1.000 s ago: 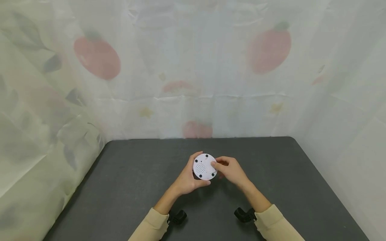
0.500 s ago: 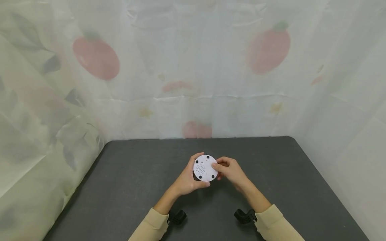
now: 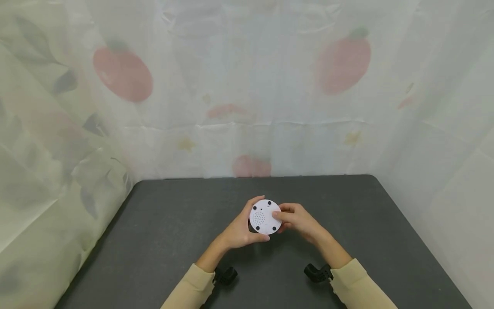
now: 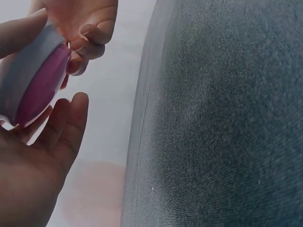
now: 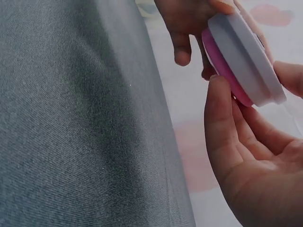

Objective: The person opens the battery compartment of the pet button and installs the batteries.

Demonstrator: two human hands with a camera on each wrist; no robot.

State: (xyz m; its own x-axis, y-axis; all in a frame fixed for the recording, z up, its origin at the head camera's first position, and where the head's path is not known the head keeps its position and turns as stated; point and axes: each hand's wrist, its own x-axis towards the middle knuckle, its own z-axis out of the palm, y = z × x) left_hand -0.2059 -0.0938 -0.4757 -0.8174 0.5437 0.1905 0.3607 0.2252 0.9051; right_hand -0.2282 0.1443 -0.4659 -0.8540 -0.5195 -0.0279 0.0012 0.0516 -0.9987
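Note:
A round white device (image 3: 260,218) with a pink side is held above the table, its flat face toward the head camera. That face has a patch of small speaker holes and several black feet. My left hand (image 3: 238,229) grips its rim from the left, thumb along the lower edge and index finger at the top. From the right, my right hand (image 3: 299,219) pinches it, the thumb lying on the white face and the fingers behind. The pink side (image 5: 227,71) shows in the right wrist view, with right fingertips at it.
Below the hands is a dark grey table (image 3: 173,214) with rounded far corners. A pale curtain (image 3: 293,86) printed with fruit hangs behind it and along the sides. Black wrist mounts (image 3: 317,273) sit by both sleeves.
Both hands and the device have shifted slightly right and toward me, and the device has turned a little clockwise. A seam line near the right thumb no longer shows on its face.

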